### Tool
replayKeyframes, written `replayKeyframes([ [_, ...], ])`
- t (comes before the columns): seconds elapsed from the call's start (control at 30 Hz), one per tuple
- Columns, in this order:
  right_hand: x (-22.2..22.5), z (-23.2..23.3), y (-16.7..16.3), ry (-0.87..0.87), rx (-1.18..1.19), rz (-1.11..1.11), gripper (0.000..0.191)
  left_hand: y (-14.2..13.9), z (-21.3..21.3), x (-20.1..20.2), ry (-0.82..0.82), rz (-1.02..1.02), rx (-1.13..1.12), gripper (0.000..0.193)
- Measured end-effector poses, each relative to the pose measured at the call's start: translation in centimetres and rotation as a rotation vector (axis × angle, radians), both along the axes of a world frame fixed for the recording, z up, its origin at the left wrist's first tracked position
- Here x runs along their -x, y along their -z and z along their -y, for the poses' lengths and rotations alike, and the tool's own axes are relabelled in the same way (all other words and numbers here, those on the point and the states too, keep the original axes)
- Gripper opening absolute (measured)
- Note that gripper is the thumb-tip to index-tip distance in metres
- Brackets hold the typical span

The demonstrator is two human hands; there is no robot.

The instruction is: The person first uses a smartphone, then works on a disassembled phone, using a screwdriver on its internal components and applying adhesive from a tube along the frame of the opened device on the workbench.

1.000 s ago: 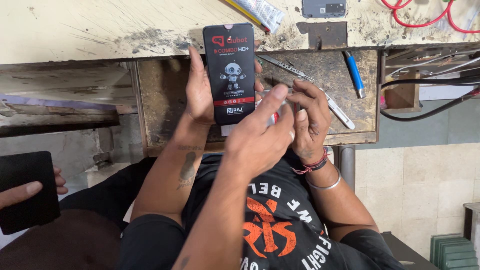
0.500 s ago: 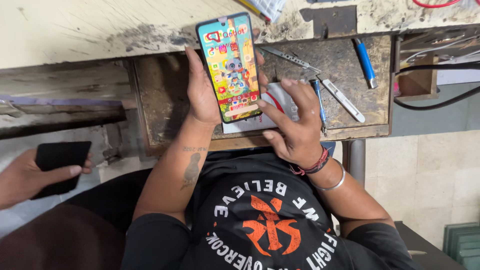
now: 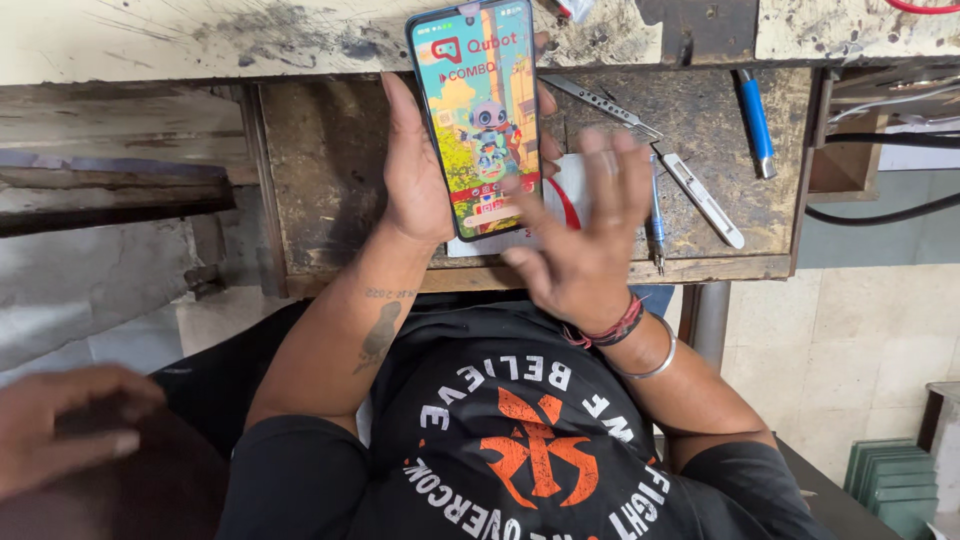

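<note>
**Over the open drawer: smartphone in the left hand**

Above the wooden drawer (image 3: 330,180), near its far edge, sits a smartphone (image 3: 478,115) with a lit, colourful screen, gripped along its edge by the left hand (image 3: 415,175), fingers wrapped behind. Just below and right of it hovers the right hand (image 3: 585,240), blurred, fingers spread wide, holding nothing, thumb close to the phone's lower corner. Under the phone lies a white card with a red mark (image 3: 560,200), partly hidden. Toward the drawer's right side rest metal tweezers (image 3: 600,100), a white-handled tool (image 3: 705,200) and a blue pen (image 3: 755,120). At the lower left corner of the view shows another person's hand (image 3: 65,425), resting on something dark.
</note>
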State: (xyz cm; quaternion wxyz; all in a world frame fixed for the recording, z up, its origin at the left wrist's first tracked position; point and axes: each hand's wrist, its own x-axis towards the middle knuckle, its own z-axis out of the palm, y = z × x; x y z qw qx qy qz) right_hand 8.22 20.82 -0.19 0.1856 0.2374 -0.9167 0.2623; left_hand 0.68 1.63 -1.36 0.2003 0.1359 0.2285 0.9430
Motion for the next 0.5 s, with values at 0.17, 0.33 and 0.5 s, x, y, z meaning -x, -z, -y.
replayKeyframes([
  [0.17, 0.14, 0.11, 0.31, -0.045, 0.068, -0.036, 0.050, -0.05, 0.07, -0.28, -0.003, -0.003, 0.021, 0.103],
  [0.33, -0.08, 0.11, 0.27, -0.103, -0.078, -0.053, 0.050, 0.12, -0.33, -0.11, -0.020, -0.006, 0.033, 0.103],
  [0.5, -0.29, -0.01, 0.17, 0.016, 0.029, 0.072, 0.055, 0.48, -0.41, -0.46, 0.026, 0.031, -0.030, 0.102],
])
